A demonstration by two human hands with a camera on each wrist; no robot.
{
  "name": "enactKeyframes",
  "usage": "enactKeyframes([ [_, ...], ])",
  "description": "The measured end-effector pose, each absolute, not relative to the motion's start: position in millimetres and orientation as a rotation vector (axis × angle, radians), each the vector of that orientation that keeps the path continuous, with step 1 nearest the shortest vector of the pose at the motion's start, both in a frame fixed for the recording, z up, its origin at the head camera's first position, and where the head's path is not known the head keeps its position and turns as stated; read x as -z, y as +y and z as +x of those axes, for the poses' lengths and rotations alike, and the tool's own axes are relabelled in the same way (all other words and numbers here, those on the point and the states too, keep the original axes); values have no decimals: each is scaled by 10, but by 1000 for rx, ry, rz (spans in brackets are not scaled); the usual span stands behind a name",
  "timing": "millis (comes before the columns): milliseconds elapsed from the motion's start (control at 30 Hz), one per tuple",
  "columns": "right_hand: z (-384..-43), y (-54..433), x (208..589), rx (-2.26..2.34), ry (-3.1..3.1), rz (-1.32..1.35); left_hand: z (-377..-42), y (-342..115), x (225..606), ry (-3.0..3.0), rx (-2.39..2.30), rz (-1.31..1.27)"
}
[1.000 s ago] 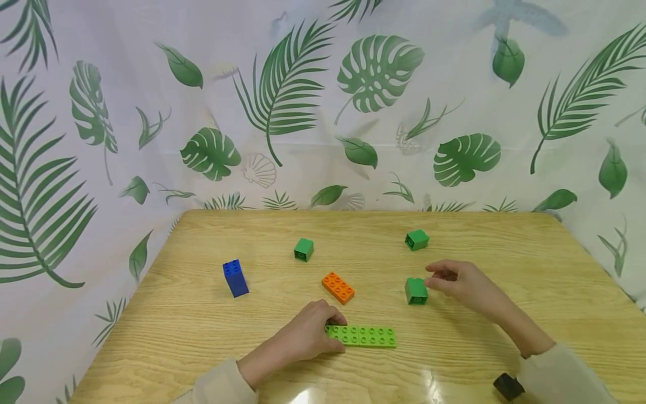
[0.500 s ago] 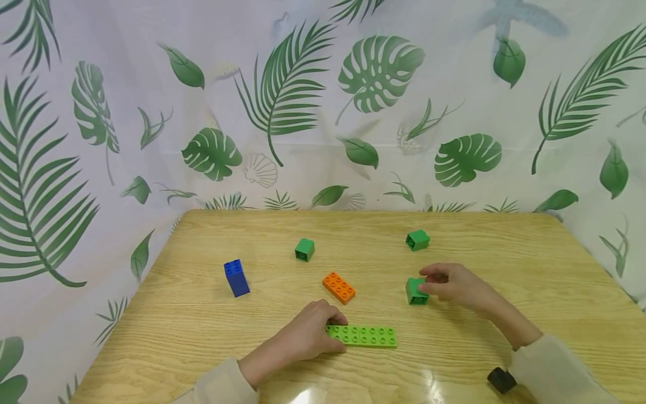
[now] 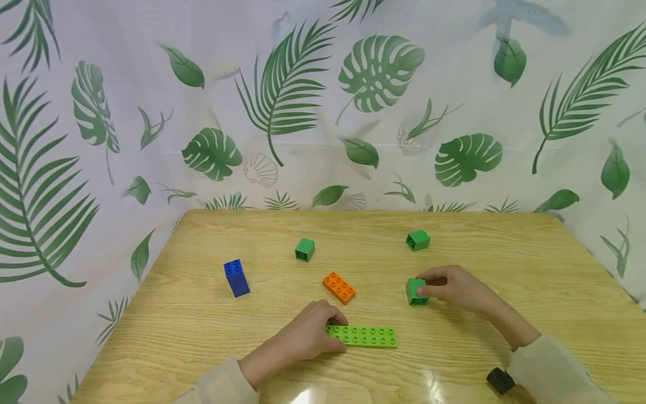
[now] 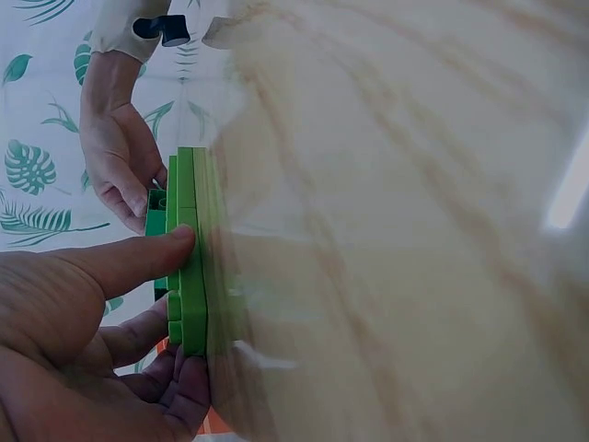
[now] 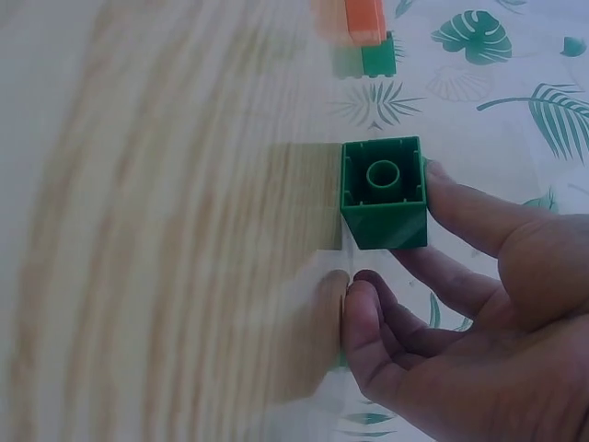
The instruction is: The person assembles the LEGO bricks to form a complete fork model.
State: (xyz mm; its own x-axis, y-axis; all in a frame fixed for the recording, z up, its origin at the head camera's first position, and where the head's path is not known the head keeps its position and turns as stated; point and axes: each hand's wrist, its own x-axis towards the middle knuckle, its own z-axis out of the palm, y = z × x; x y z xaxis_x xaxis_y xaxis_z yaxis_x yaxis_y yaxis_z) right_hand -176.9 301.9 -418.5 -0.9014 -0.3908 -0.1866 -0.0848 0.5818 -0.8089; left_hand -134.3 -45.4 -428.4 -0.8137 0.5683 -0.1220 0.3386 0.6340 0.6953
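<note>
My left hand [image 3: 313, 331] grips the left end of a row of two light green building bricks [image 3: 370, 336], which lie flat, studs up, with a seam between them. In the left wrist view its thumb presses one long side of the light green row [image 4: 189, 198], the fingers on the other side. My right hand [image 3: 460, 289] pinches a dark green brick [image 3: 414, 286], its thumb on the upper face. That dark green brick [image 5: 391, 226] lies on its side; its hollow underside and inner tube show in the right wrist view. Fingers behind it are partly hidden.
An orange brick [image 3: 339, 288] lies studs up beyond the left hand. A tall blue block [image 3: 237, 279] stands at the left. Two more dark green bricks, one at back centre [image 3: 305, 249] and one at back right [image 3: 418, 240], lie on the wooden table [image 3: 192, 348].
My right hand has moved left and its thumb and fingers have come onto the dark green brick, which stays in place. The left hand has kept its grip without moving.
</note>
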Motion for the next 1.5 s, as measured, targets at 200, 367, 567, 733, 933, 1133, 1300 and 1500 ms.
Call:
enactKeyframes([
  [200,-1746,3011,4176,1268,2481,-406,-1347,-451,4293,2530,-971,734],
  [367,-1711,2985,4167,1313,2474,-427,-1350,-446,4308,2530,-972,735],
  [567,-1672,2952,4168,1326,2511,-457,-1345,-443,4309,2528,-977,728],
  [733,-1629,2908,4147,1300,2547,-464,-1344,-444,4292,2527,-980,732],
  [933,-1571,2854,4115,1210,2594,-521,-1332,-435,4287,2538,-960,705],
  [1133,-1462,2786,4068,1227,2568,-562,-1318,-417,4281,2551,-943,714],
  [1300,-1358,2700,4010,1241,2545,-582,-1301,-399,4272,2582,-925,735],
  [1500,-1273,2600,3998,1270,2550,-625,-1282,-348,4274,2670,-871,799],
])
